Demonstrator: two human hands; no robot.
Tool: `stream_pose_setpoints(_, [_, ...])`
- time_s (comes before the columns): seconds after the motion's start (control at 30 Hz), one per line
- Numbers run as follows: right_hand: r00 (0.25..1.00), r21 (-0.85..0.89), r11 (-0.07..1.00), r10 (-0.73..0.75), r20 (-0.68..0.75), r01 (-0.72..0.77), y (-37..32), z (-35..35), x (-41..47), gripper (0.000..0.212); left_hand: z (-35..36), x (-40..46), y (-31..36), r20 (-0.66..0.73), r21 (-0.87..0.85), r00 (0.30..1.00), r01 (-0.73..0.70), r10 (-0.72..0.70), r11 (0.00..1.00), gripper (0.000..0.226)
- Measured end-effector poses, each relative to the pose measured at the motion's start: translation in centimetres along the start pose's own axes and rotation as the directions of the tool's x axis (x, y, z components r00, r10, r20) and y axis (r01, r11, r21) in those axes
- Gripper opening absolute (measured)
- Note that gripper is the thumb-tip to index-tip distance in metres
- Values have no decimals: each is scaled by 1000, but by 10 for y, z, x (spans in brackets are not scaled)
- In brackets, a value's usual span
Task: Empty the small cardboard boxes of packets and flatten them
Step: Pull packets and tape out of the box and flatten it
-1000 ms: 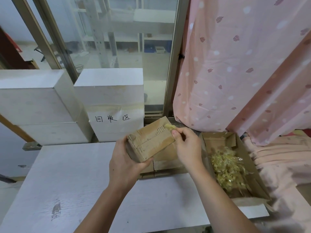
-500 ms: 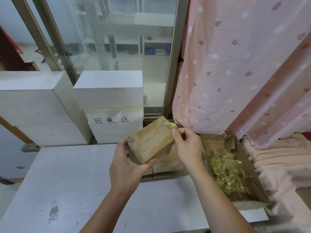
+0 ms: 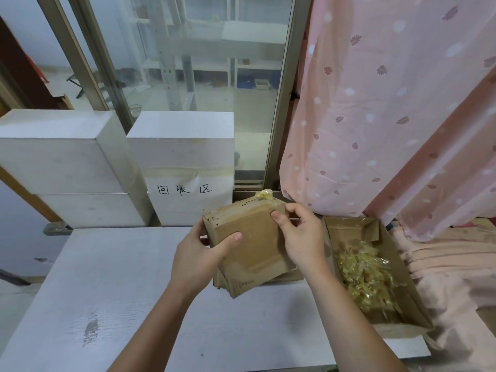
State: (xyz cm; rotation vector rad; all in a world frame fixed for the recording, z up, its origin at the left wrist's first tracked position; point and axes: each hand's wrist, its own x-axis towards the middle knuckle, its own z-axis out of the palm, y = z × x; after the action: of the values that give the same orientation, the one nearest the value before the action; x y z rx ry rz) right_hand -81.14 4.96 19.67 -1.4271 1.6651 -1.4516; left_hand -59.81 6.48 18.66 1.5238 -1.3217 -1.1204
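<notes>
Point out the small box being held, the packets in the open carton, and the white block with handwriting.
small cardboard box [image 3: 249,237]: head view, on its broad brown face.
packets [image 3: 362,275]: head view, middle of the yellowish pile.
white block [image 3: 185,167]: head view, front face above the handwriting.

A single head-worn wide-angle camera looks forward and down from the person's own position, close over the white surface [image 3: 134,277], with the window [image 3: 201,76] and pink curtain [image 3: 389,116] beyond.
</notes>
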Motion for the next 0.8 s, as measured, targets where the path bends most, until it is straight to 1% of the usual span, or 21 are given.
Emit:
stream_pose_setpoints(0.03, [1000,-6,1000,-20,-16,20,1,1,0,17,1,-1,0,-4,23,1000,0,0,1000,77])
stream_pose_setpoints(0.1, [998,-41,998,-53,-39,51,3,3,0,18,4,-5,1,-13,64,1000,19,-18,998,107])
stream_pose_setpoints(0.13, [997,-57,997,-53,-50,51,4,3,0,20,5,-7,1,-23,87,999,27,-25,996,116])
stream_pose_setpoints(0.17, [998,-56,998,-37,-43,34,6,4,0,22,5,-9,1,-38,106,999,22,-18,994,116])
stream_pose_setpoints(0.23, [1000,-27,999,21,18,-20,7,3,-2,21,6,-12,2,-67,118,998,12,-4,993,102])
stream_pose_setpoints(0.3, [994,-4,998,60,93,-60,7,3,-5,7,7,-14,0,-95,123,995,6,5,992,92])
stream_pose_setpoints(0.33, [994,-20,999,50,94,-48,8,3,-6,3,8,-14,-1,-108,132,994,3,12,991,89])
stream_pose_setpoints(0.43, [999,-81,996,-30,-12,29,12,5,-6,6,13,-15,-4,-116,137,993,-8,25,990,82])
stream_pose_setpoints(0.5, [996,-99,993,-62,-57,56,15,5,-6,15,14,-16,-4,-114,130,993,-14,29,991,75])
stream_pose_setpoints(0.6, [999,-53,998,-22,-35,20,15,3,-6,32,12,-14,-2,-127,100,992,-7,19,995,67])
stream_pose_setpoints(0.63, [1000,-28,1000,0,5,1,13,2,-6,31,11,-13,-1,-132,89,991,2,10,996,67])
stream_pose_setpoints(0.7, [995,-9,999,38,89,-37,12,3,-6,14,9,-13,0,-140,91,990,15,-2,996,74])
stream_pose_setpoints(0.73, [995,-16,999,39,88,-38,14,3,-7,9,9,-13,1,-138,97,990,20,-7,995,77])
stream_pose_setpoints(0.8, [1000,-40,999,4,5,-4,19,3,-7,7,11,-13,0,-117,111,993,20,-7,994,78])
